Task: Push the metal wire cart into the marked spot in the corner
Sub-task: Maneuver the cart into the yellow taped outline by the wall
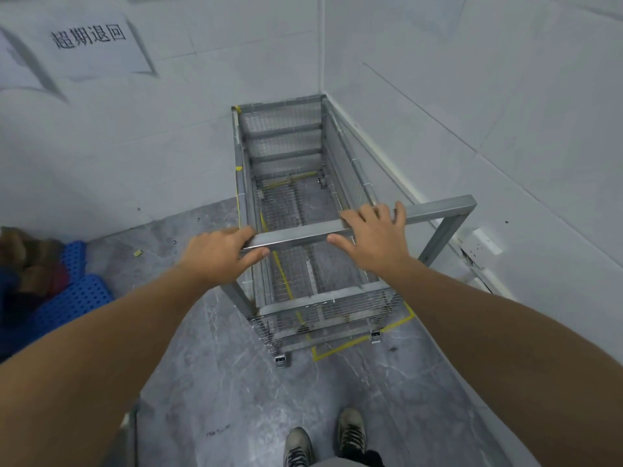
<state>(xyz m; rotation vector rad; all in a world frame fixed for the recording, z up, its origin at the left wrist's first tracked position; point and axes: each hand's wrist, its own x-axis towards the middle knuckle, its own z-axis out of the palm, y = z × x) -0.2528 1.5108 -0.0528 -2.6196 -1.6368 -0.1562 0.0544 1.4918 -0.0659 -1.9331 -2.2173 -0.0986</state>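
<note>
The metal wire cart (pixel 286 143) stands in the corner, its far end against the back wall and its right side along the right wall. Its square-tube handle bar (pixel 296 235) runs across the near end. My left hand (pixel 215 254) is wrapped around the bar's left end. My right hand (pixel 374 237) lies over the bar farther right, fingers spread across the top and thumb below. Yellow tape lines (pixel 340 345) mark a rectangle on the floor; the near line shows just in front of the cart's front wheels, and another line runs beneath the mesh base.
A blue perforated plastic mat (pixel 76 294) with brown and dark items on it lies at the left. A white paper sign (pixel 91 38) hangs on the left wall. My shoes (pixel 323 439) stand on the grey marbled floor behind the cart. A wall socket (pixel 482 242) sits low on the right.
</note>
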